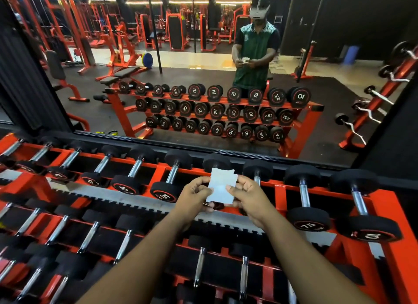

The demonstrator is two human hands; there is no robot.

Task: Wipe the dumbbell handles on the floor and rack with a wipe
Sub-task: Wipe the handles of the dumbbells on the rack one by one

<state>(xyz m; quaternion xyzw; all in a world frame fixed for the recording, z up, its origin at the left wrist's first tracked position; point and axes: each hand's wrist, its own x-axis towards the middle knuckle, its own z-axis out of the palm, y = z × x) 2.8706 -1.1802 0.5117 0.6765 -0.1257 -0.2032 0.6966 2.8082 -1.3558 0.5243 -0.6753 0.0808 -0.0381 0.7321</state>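
Wipe: you hold the wipe (221, 186) upright above the rack's (389, 204) top shelf, likely to unfold it before wiping.
Left hand: your left hand (194, 196) pinches the wipe's left edge.
Right hand: your right hand (247, 196) pinches its right edge.
Handles: the dumbbell handles (304, 195) lie in the rack's slots, facing you for easy reach; none is touched yet.
Hidden: one top-shelf dumbbell sits behind the wipe and hands; any dumbbells on the floor are out of view.
Mirror: the mirror (203, 61) behind the rack's far edge repeats the scene.
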